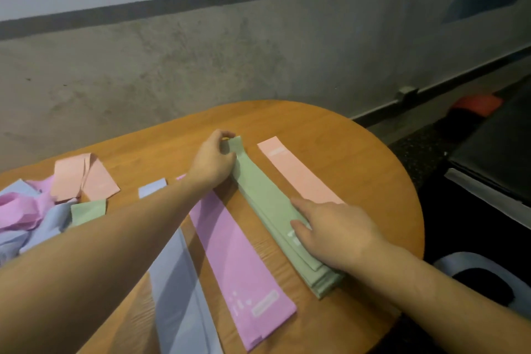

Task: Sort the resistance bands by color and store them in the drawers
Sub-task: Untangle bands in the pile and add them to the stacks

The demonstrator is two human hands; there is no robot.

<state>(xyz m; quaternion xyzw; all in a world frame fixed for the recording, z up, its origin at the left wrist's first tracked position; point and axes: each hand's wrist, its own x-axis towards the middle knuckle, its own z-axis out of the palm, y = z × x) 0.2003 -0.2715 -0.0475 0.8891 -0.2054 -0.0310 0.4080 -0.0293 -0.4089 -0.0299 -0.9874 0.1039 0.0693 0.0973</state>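
At the counter's (330, 135) left edge lies a loose heap (43, 207) of pink, blue, peach and green bands, and just right of it a blue band (178, 282) and a pink band (238, 261) lie flat side by side, running away from the person. Next comes the green stack (267, 210): the left hand (214, 159) pinches its far end with curled fingers, while the right hand (330, 230) presses flat on its near half, fingers straight. A single peach band (296, 171) lies just right of the stack.
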